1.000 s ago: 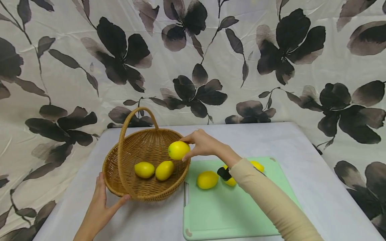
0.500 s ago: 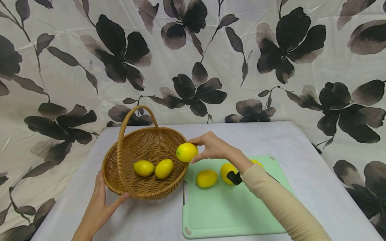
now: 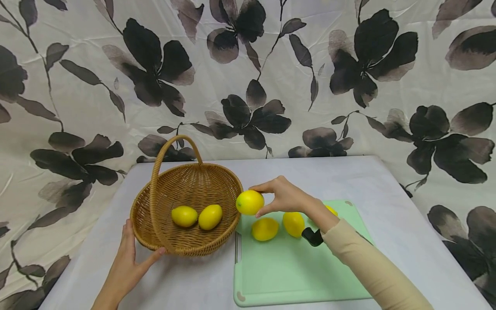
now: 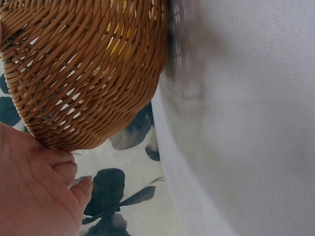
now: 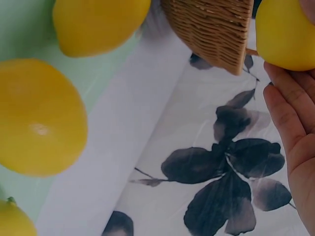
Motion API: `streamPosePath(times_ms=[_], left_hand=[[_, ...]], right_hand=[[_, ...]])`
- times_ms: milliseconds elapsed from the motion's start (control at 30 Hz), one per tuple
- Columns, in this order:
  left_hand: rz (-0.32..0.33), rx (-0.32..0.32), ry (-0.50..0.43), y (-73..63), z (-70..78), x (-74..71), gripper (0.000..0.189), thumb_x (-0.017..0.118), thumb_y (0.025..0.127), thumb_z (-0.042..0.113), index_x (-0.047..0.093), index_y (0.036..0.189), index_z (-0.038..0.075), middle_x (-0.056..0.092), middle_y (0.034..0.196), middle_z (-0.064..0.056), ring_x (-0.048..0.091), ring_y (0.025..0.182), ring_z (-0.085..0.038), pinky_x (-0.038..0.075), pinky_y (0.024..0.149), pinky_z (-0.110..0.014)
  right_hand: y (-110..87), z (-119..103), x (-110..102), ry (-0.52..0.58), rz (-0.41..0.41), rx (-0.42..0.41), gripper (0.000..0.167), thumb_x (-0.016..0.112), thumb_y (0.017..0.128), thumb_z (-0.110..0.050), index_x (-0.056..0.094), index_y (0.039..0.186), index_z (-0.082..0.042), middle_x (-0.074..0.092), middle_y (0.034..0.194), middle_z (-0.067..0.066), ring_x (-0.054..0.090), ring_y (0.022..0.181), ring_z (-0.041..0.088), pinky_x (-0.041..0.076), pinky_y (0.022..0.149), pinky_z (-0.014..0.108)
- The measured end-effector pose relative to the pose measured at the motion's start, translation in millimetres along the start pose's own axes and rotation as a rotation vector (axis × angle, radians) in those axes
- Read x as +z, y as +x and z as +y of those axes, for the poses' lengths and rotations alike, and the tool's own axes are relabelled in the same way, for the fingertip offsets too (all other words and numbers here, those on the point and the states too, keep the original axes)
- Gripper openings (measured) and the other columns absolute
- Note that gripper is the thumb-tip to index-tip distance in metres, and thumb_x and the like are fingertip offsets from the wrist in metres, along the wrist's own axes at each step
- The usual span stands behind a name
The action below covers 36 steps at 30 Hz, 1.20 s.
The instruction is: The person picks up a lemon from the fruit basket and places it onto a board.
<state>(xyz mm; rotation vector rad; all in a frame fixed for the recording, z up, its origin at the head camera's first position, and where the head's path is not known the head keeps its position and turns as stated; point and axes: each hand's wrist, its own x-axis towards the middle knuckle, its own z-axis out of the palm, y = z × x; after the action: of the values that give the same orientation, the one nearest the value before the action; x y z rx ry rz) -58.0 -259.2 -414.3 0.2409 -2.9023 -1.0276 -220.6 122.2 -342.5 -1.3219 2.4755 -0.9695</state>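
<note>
A brown wicker basket [image 3: 186, 181] with an arched handle holds two lemons, one on the left [image 3: 184, 216] and one beside it [image 3: 210, 217]. My left hand [image 3: 125, 267] rests against the basket's near left side, its fingers extended along the outer wall and the thumb at the front rim. Between thumb and fingers my right hand [image 3: 284, 196] pinches another lemon [image 3: 249, 203], just right of the basket's rim. Below that hand, the green cutting board [image 3: 294, 275] carries a lemon [image 3: 265, 229], a second [image 3: 293, 224] and a third [image 3: 331, 210] mostly hidden by the right arm.
A white cloth [image 3: 329, 172] covers the table. Behind it hangs a floral curtain [image 3: 302, 99]. The board lies right of the basket, close to it. A black wrist mount [image 3: 312, 237] sits under my right wrist.
My right hand has moved right and toward me with its lemon, from over the basket's right rim to just outside it. The left hand and basket have stayed in place.
</note>
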Motion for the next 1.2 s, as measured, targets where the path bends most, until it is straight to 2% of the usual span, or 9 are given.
streamPosePath(times_ms=[467, 933, 1200], left_hand=[[-0.012, -0.007, -0.008, 0.4, 1.8, 0.0, 0.115, 0.063, 0.089, 0.048, -0.028, 0.147, 0.009, -0.027, 0.155, -0.019, -0.016, 0.144, -0.046, 0.005, 0.110, -0.072], [-0.001, 0.007, -0.019, -1.1, 0.1, 0.2, 0.115, 0.064, 0.089, 0.046, -0.028, 0.147, 0.010, -0.026, 0.155, -0.019, -0.016, 0.144, -0.046, 0.006, 0.110, -0.072], [-0.002, 0.000, -0.013, -0.4, 0.2, 0.0, 0.115, 0.064, 0.089, 0.047, -0.028, 0.147, 0.010, -0.027, 0.155, -0.019, -0.015, 0.144, -0.047, 0.007, 0.109, -0.072]], right_hand=[[-27.2, -1.4, 11.5, -0.053, 0.016, -0.020, 0.063, 0.083, 0.073, -0.032, 0.062, 0.128, -0.007, 0.067, 0.125, 0.005, 0.065, 0.112, 0.019, 0.053, 0.096, 0.038], [-53.0, 2.4, 33.7, -0.038, -0.031, 0.018, 0.066, 0.084, 0.071, -0.035, 0.063, 0.128, -0.008, 0.068, 0.123, 0.002, 0.064, 0.115, 0.017, 0.053, 0.096, 0.034], [-71.8, 8.3, 49.7, -0.047, -0.055, 0.033, 0.064, 0.084, 0.070, -0.038, 0.065, 0.125, -0.009, 0.069, 0.120, 0.001, 0.065, 0.101, 0.010, 0.054, 0.087, 0.029]])
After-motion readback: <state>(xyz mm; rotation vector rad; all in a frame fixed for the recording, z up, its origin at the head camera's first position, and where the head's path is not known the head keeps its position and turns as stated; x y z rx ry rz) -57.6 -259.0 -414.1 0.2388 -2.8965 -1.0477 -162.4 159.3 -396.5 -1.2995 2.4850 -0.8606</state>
